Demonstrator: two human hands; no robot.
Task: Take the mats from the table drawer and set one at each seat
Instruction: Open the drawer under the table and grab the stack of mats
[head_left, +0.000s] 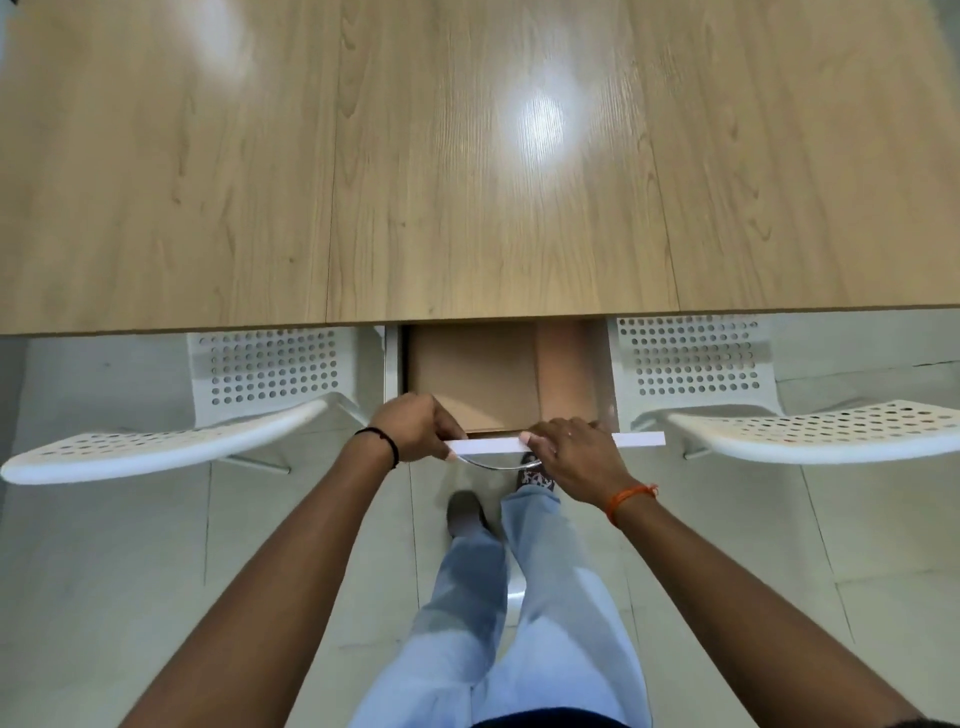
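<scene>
Drawer (501, 387) stands part open, both my hands, left (415, 427) and right (571, 451), curled in a grip on its front (639, 439); mats (475, 371) lie inside, lifting them comes next.

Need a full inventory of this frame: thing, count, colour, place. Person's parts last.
Light wood-grain table top: 1, tan, upper half of view.
White pull-out table drawer: 1, white front with metal handle, open under the table's near edge.
Flat brown mats: count unclear, tan-brown, inside drawer.
White perforated chairs: 2, one left, one right of drawer.
Left hand: grips drawer front; black wristband.
Right hand: grips drawer front; orange wristband.
Legs: light blue jeans, below.
</scene>
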